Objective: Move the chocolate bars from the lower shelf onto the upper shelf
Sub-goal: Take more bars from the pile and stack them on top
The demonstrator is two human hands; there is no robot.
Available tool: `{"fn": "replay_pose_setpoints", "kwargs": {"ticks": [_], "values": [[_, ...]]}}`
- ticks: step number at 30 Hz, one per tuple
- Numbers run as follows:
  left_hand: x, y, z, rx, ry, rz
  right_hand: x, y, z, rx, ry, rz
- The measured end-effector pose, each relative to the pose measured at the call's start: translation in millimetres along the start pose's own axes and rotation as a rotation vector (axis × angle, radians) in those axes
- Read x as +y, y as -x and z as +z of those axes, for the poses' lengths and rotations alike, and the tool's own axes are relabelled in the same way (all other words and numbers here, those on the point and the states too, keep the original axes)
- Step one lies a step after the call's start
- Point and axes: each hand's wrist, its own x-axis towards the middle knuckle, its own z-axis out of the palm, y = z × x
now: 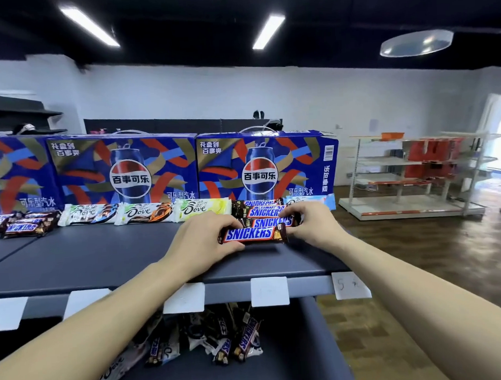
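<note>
A brown Snickers bar (252, 234) lies at the front of a short row of Snickers bars (268, 213) on the dark upper shelf (103, 251). My left hand (205, 239) pinches its left end and my right hand (307, 224) pinches its right end. Dove bars (145, 213) stand in a line to the left, against the boxes. More Snickers bars (26, 223) lie at the far left. On the lower shelf (300, 353), a loose pile of chocolate bars (209, 339) lies partly hidden under the upper shelf's edge.
Large blue Pepsi boxes (126, 168) line the back of the upper shelf. White price tags (270, 291) hang on its front edge. A pale empty rack (408, 178) with red items stands on the wooden floor at the right.
</note>
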Motion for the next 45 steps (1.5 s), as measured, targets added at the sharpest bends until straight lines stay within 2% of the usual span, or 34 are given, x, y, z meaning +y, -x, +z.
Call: {"fn": "replay_pose_setpoints", "kwargs": {"ticks": [5, 15, 22, 29, 40, 45], "values": [[9, -14, 14, -0.01, -0.056, -0.017, 20, -21, 5, -0.085, 0.023, -0.022], [3, -42, 31, -0.081, -0.029, -0.113, 28, -56, 19, -0.071, 0.031, -0.031], [-5, -52, 46, -0.085, -0.03, -0.083, 39, -56, 15, -0.053, -0.026, -0.08], [-4, -72, 59, -0.08, -0.031, -0.099, 54, -47, -3, 0.047, -0.158, 0.055], [-9, -76, 59, -0.057, -0.046, -0.133, 14, -25, 1, 0.205, 0.019, -0.032], [-16, -57, 51, -0.01, -0.033, -0.074, -6, -6, 14, 0.154, -0.002, -0.01]]}}
